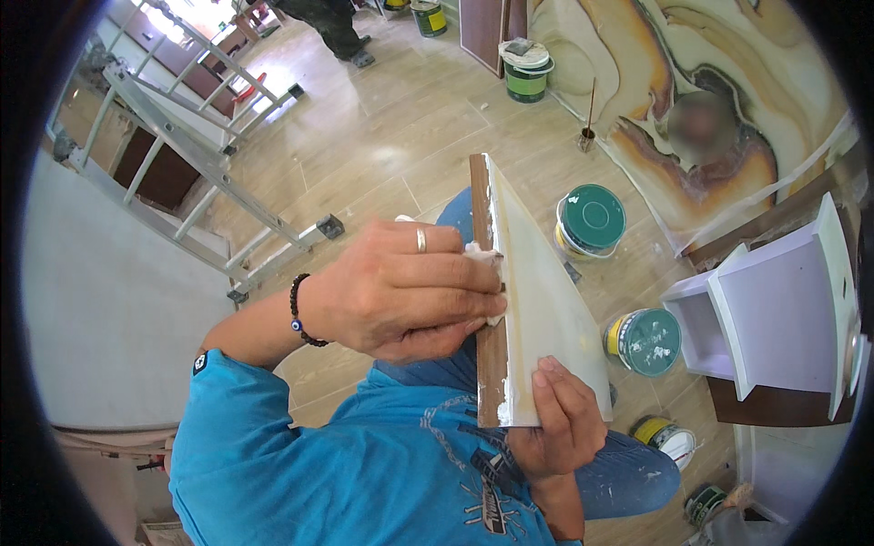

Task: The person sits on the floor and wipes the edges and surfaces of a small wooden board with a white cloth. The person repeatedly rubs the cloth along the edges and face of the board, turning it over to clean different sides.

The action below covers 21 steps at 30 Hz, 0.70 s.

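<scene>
Across my lap a pale cream board (548, 314) is held up, its brown wooden edge (492, 369) turned toward my left side. White smears run along that edge. My left hand (405, 291), with a ring and a dark bead bracelet (297, 311), pinches a crumpled whitish cloth (485, 257) against the middle of the brown edge; the fingers cover much of the cloth. At the near end of the board my right hand (563, 420) is closed around its corner, fingers on the cream face and the thumb side partly hidden.
Two buckets with green lids (592, 217) (655, 343) stand right of the board. A tipped tin (663, 441) sits nearer, beside a white shelf unit (774, 300). On the left is a metal ladder (196, 173). Another person's legs (328, 27) appear far off.
</scene>
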Each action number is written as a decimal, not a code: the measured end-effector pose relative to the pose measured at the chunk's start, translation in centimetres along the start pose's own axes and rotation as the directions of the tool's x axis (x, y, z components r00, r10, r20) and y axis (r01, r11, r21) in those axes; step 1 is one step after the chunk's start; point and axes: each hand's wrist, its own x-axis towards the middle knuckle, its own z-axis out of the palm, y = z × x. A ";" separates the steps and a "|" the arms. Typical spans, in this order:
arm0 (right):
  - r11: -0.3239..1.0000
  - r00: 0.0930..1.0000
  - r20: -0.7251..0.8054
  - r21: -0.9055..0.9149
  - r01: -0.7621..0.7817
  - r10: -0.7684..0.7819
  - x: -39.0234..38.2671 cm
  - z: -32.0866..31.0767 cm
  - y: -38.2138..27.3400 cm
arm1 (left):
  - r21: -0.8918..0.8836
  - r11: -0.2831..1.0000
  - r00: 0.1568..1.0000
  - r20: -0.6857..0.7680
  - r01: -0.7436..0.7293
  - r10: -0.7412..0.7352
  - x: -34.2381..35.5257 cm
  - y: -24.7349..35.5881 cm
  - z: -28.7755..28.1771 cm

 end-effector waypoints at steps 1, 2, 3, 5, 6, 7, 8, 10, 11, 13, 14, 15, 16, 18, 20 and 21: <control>1.000 1.000 -0.006 -0.001 0.003 -0.003 0.1 0.1 0.0 | 0.026 0.999 0.999 -0.012 0.040 -0.039 -0.1 -0.4 0.1; 1.000 1.000 -0.012 -0.002 0.006 -0.006 0.1 0.1 0.0 | 0.051 0.996 0.997 -0.025 0.080 -0.078 -0.3 -1.4 0.3; 1.000 1.000 -0.006 0.000 0.004 -0.004 0.2 0.1 0.0 | 0.078 0.990 0.992 -0.040 0.119 -0.116 -0.5 -2.6 0.5; 1.000 1.000 0.004 0.003 -0.001 0.001 0.3 0.0 -0.1 | 0.077 0.994 0.997 -0.011 0.079 -0.079 -0.7 -3.0 0.4; 1.000 1.000 0.005 0.010 -0.011 0.011 0.3 -0.1 -0.1 | 0.050 0.998 0.999 0.006 0.034 -0.034 -0.3 -1.5 0.1; 1.000 1.000 0.005 0.018 -0.021 0.021 0.3 -0.2 -0.1 | 0.022 1.000 1.000 0.022 -0.011 0.010 -0.1 -0.8 0.0; 0.999 0.999 0.006 0.025 -0.032 0.031 0.3 -0.2 -0.1 | 0.043 0.999 1.000 0.022 0.000 -0.001 -0.1 -1.3 0.0; 0.999 1.000 0.011 0.019 -0.028 0.028 0.5 -0.3 -0.2 | 0.095 0.995 0.999 0.024 0.025 -0.028 0.2 -2.2 -0.1; 1.000 1.000 0.014 0.016 -0.027 0.027 0.6 -0.4 -0.2 | 0.103 0.994 0.999 0.020 0.023 -0.025 0.2 -2.0 -0.1; 1.000 1.000 0.018 0.001 -0.024 0.024 0.4 -0.5 -0.1 | 0.106 0.994 1.000 0.009 0.004 -0.005 0.5 -1.9 0.2; 1.000 1.000 0.020 -0.006 -0.023 0.023 0.4 -0.5 -0.1 | 0.048 0.998 0.999 0.015 -0.042 0.042 0.8 -1.3 0.0; 1.000 1.000 0.018 0.007 -0.025 0.025 0.4 -0.5 0.0 | 0.051 0.999 1.000 0.008 -0.019 0.018 0.7 -1.4 0.1; 0.999 1.000 0.017 0.021 -0.027 0.027 0.5 -0.5 0.0 | 0.054 0.999 1.000 0.001 0.005 -0.005 0.5 -1.9 0.2; 0.999 0.999 0.019 0.031 -0.034 0.033 0.6 -0.5 0.0 | 0.091 0.994 0.998 -0.013 0.064 -0.063 0.5 -3.5 0.3; 0.999 0.999 0.027 0.024 -0.043 0.043 0.7 -0.6 -0.1 | 0.045 0.999 1.000 0.004 0.024 -0.024 0.6 -2.3 0.2; 0.999 0.999 0.027 0.031 -0.045 0.044 0.6 -0.7 -0.1 | 0.019 1.000 1.000 0.010 0.006 -0.006 0.7 -1.4 0.1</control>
